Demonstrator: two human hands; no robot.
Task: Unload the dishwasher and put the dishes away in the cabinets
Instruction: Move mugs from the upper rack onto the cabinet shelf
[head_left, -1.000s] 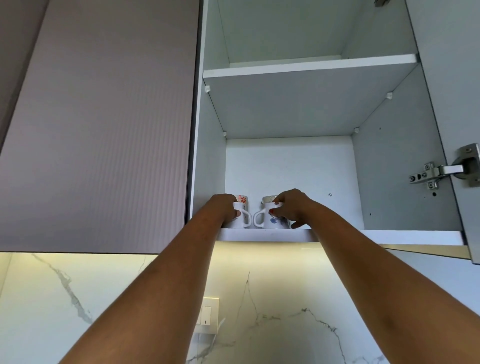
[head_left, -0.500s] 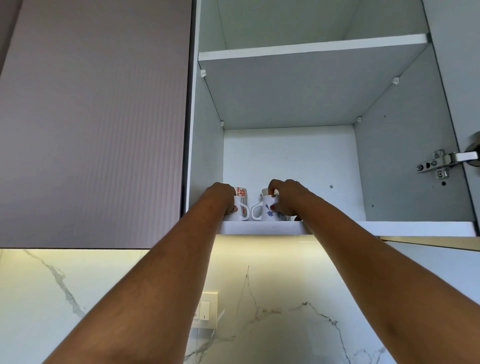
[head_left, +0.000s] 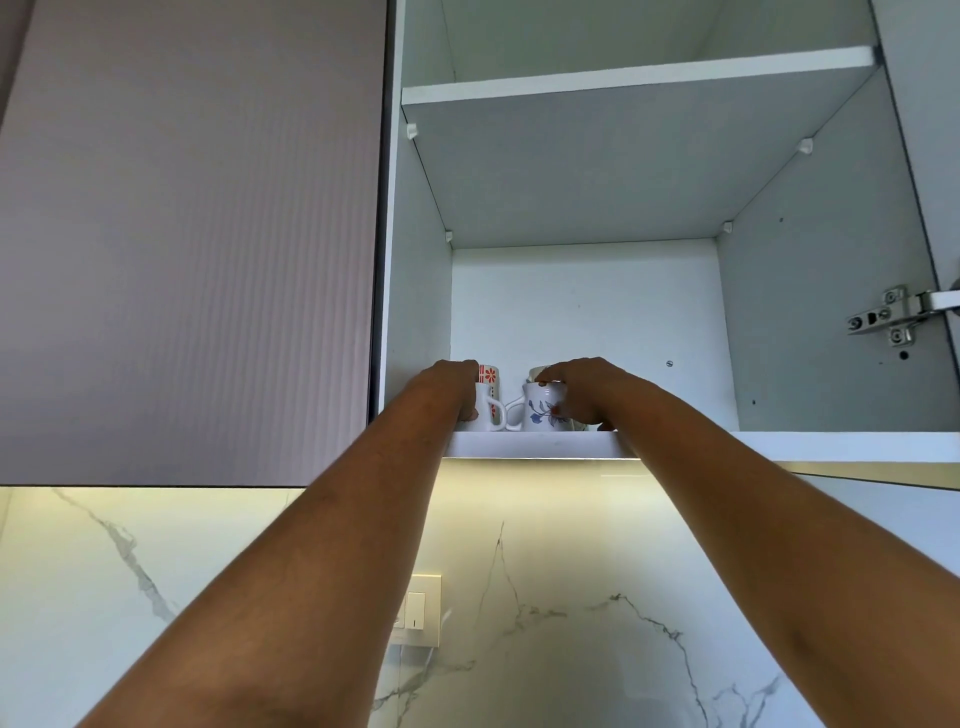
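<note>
Two white mugs stand side by side on the bottom shelf (head_left: 779, 446) of the open wall cabinet, handles turned toward each other. The left mug (head_left: 489, 397) has a red flower pattern; my left hand (head_left: 451, 387) is wrapped around its left side. The right mug (head_left: 540, 413) has a blue and orange flower print; my right hand (head_left: 582, 384) grips it from the top and right. Both mugs rest near the shelf's front left corner. Part of each mug is hidden behind my fingers.
The upper shelf (head_left: 623, 78) looks bare from below. A closed ribbed cabinet door (head_left: 192, 234) is to the left. A metal hinge (head_left: 888, 314) sits on the cabinet's right wall. Below are a lit marble backsplash (head_left: 571, 597) and a wall switch (head_left: 415, 610).
Both hands have stayed on the mugs, and the mugs have barely shifted on the shelf. The view has tilted slightly, so the cabinet sits a little lower and left.
</note>
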